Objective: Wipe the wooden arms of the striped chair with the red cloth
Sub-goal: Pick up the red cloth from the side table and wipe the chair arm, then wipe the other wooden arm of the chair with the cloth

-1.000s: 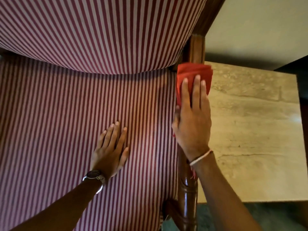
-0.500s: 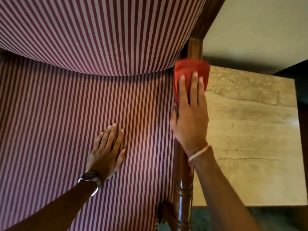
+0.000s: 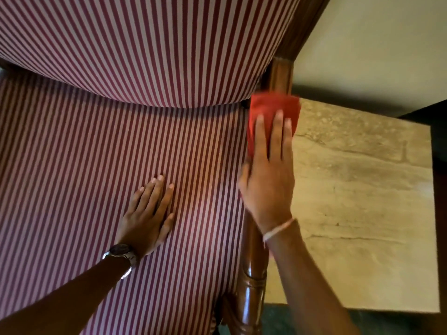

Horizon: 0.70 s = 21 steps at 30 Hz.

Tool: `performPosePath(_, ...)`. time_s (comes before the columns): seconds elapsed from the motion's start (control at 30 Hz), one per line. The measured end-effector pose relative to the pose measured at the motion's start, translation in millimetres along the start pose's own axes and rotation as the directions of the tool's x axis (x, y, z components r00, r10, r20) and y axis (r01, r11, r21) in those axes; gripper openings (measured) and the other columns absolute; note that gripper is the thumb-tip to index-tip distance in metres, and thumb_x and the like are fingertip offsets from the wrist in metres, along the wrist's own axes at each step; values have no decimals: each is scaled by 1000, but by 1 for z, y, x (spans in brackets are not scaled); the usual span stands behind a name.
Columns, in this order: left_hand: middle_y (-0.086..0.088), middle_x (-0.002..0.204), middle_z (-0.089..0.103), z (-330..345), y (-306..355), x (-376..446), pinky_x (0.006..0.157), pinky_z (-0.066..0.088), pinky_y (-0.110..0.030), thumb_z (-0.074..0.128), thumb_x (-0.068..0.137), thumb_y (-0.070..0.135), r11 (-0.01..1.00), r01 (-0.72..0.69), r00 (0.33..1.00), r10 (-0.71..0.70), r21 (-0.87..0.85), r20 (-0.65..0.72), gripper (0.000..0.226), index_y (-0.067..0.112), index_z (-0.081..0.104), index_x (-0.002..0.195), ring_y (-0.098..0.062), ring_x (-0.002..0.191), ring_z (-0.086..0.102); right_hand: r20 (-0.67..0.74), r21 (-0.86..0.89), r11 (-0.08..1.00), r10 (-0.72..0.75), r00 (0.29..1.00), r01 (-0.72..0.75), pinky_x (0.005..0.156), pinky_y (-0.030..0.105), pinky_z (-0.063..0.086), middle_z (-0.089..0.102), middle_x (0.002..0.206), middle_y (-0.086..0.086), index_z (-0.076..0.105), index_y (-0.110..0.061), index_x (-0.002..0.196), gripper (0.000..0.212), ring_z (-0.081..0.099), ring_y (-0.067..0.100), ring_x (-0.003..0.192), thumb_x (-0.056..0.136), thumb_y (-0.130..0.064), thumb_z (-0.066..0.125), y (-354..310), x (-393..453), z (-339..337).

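The striped chair [image 3: 101, 146] fills the left and middle of the view, red and white stripes on seat and backrest. Its right wooden arm [image 3: 254, 281] runs from the bottom up to the backrest post [image 3: 280, 73]. My right hand [image 3: 268, 180] lies flat on that arm and presses the folded red cloth [image 3: 273, 105] against it, near the far end by the backrest. The cloth sticks out beyond my fingertips. My left hand [image 3: 147, 218] rests palm down on the seat cushion, fingers together, holding nothing. The chair's left arm is out of view.
A beige stone-topped side table [image 3: 362, 201] stands directly right of the chair arm. A pale wall [image 3: 375, 44] lies behind it, and a dark edge [image 3: 435, 117] shows at far right. Dark floor appears at the bottom right.
My right hand with the red cloth has slid slightly farther along the arm toward the backrest. My left hand has stayed flat on the seat.
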<state>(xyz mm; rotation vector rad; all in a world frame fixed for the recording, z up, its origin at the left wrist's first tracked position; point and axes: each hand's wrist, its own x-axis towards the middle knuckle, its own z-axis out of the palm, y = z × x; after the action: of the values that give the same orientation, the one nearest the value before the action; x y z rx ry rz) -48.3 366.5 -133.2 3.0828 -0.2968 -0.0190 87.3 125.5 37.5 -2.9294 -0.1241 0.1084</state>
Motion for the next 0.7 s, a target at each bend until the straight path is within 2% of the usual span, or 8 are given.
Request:
performPosePath(0.13, -22, 170, 17, 2, 1, 0, 129, 13, -50, 24, 105, 46, 1000, 7, 1000, -7, -7, -19, 68, 10, 16, 163, -37, 156, 24, -27, -23, 1000, -7, 1000, 6, 129, 51, 20, -1, 174, 14, 7, -19, 165, 75, -2, 33, 161, 102, -22, 46, 2, 29, 1)
performPosePath(0.37, -24, 167, 25, -16, 6, 2, 123, 29, -56, 28, 105, 43, 997, 27, 999, -25, -72, 28, 66, 6, 28, 159, -39, 152, 33, 21, 75, 997, -37, 999, 35, 127, 55, 25, 7, 175, 10, 18, -18, 164, 69, 5, 29, 162, 100, -27, 41, 2, -135, 14)
performPosePath(0.47, -27, 157, 43, -46, 27, 12, 119, 38, -55, 40, 102, 39, 949, 153, 988, -146, -275, 45, 61, 1, 48, 148, -39, 146, 44, 15, 391, 920, 21, 1000, -26, 128, 34, 22, 10, 174, -9, 27, -28, 162, 62, 9, 11, 161, 103, -41, 40, 3, -130, 3)
performPosePath(0.53, -18, 140, 63, -73, 52, 19, 109, 52, -46, 43, 100, 41, 794, 236, 970, -229, -560, 85, 51, 9, 61, 135, -27, 130, 60, -9, 633, 753, 235, 972, -177, 116, 13, 29, 24, 164, -32, 36, -41, 155, 55, 23, -12, 150, 101, -51, 42, 8, -124, -7)
performPosePath(0.57, -7, 127, 70, -91, 66, 24, 99, 58, -37, 42, 100, 46, 641, 281, 957, -247, -714, 155, 44, 21, 64, 129, -14, 116, 66, -16, 706, 665, 360, 933, -244, 110, 12, 34, 34, 155, -36, 41, -45, 150, 51, 32, -19, 141, 100, -55, 45, 13, -121, -11)
performPosePath(0.63, 7, 103, 75, -126, 95, 34, 77, 59, -21, 41, 97, 59, 233, 384, 922, -156, -894, 356, 34, 47, 65, 116, -1, 89, 69, 99, 819, 439, 526, 845, -369, 102, 22, 47, 55, 139, -27, 51, -48, 139, 44, 53, -21, 120, 96, -57, 58, 21, -113, -19)
performPosePath(0.67, 7, 101, 75, -137, 110, 38, 75, 59, -20, 43, 96, 63, 58, 432, 901, -70, -900, 428, 34, 47, 66, 114, -3, 87, 71, 219, 851, 296, 550, 806, -434, 95, 24, 53, 64, 131, -18, 55, -47, 132, 42, 62, -15, 110, 92, -51, 64, 25, -108, -21)
performPosePath(0.7, 8, 103, 76, -144, 123, 41, 77, 60, -21, 48, 95, 64, -38, 463, 886, -11, -886, 464, 34, 44, 67, 116, -5, 91, 73, 318, 852, 194, 546, 775, -486, 89, 26, 56, 71, 124, -8, 59, -44, 128, 41, 69, -6, 106, 88, -40, 69, 29, -104, -21)
